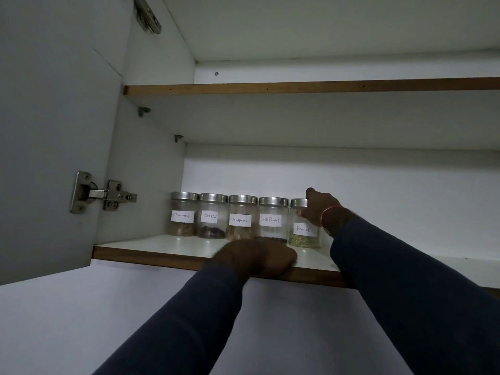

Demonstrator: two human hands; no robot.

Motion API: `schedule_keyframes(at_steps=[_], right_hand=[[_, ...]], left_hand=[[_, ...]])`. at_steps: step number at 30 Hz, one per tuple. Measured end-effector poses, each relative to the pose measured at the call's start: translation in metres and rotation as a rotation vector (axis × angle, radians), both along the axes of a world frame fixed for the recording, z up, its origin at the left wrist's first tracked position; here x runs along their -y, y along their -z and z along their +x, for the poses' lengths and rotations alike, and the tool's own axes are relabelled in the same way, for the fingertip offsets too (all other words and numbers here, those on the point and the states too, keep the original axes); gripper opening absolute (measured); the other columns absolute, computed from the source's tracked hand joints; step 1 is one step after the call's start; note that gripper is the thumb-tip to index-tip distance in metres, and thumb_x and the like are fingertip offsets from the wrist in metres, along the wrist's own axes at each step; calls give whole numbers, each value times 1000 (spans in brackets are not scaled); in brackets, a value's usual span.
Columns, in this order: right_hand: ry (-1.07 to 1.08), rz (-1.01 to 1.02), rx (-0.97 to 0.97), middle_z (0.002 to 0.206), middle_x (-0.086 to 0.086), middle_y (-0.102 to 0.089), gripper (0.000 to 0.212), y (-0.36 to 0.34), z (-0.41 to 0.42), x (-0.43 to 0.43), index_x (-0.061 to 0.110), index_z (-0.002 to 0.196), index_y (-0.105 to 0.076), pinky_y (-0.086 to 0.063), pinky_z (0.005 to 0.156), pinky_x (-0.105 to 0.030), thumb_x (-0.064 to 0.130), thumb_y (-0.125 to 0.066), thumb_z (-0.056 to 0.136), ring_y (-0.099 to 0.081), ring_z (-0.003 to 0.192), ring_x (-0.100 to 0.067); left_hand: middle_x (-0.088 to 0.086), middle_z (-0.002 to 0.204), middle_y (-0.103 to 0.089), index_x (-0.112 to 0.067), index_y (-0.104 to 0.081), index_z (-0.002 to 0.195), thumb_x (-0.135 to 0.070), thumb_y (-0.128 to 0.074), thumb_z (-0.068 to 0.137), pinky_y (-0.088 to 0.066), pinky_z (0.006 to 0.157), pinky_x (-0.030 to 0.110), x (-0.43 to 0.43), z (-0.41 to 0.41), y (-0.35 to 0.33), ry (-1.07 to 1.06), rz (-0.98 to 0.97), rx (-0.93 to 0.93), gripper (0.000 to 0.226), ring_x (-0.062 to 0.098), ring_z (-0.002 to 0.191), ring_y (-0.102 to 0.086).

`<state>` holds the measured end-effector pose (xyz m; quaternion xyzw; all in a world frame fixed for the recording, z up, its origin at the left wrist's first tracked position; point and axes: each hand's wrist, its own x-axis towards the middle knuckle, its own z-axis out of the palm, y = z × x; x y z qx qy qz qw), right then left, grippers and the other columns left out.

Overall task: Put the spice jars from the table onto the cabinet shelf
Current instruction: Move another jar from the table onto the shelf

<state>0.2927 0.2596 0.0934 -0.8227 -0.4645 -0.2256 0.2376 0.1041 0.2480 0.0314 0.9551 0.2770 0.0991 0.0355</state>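
— What stands around the lower shelf (162, 243)?
— A steel hinge (102, 196) at mid left of the frame. The left hand (254, 257), blurred, lies on the shelf's brown front edge and hides the feet of two jars. I cannot tell how its fingers lie.
— And the jars?
— Five, round clear glass with brushed metal lids, in one row: Cinnamon jar (183, 214), Cloves jar (212, 216), second Cinnamon jar (241, 219), Black Pepper jar (272, 220), Fennel jar (303, 231) rightmost. The right hand (318, 209) grips the Fennel jar's top, thumb in front and a finger over the lid.

Long dark navy sleeves (405, 307) on both arms; thin red band (327, 214) between right hand (319, 205) and cuff.
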Motion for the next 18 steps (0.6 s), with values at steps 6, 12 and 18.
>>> schedule_keyframes(at_steps=[6,12,18], right_hand=[[18,18,-33,120,-17,-60,49,6,4,-3,12,132,-40,-47,83,-39,41,-53,94,-59,105,-33],[-35,59,55,157,-18,-23,74,18,-45,35,33,153,2,-35,107,-54,54,-39,95,-39,134,-40],[-138,112,210,130,-15,-60,54,101,-117,125,27,147,-31,-44,96,-48,49,-28,98,-57,117,-36]], left_hand=[[23,129,-52,2,-53,121,-16,-36,101,-42,99,39,-7,-1,5,-33,-7,211,32,34,119,-52],[10,76,-62,-14,-54,66,-35,-38,83,-53,67,36,6,-17,23,-111,265,639,32,30,76,-64],[15,78,-69,-7,-70,77,-38,-35,85,-50,68,34,29,-28,35,-194,434,773,47,34,76,-66]])
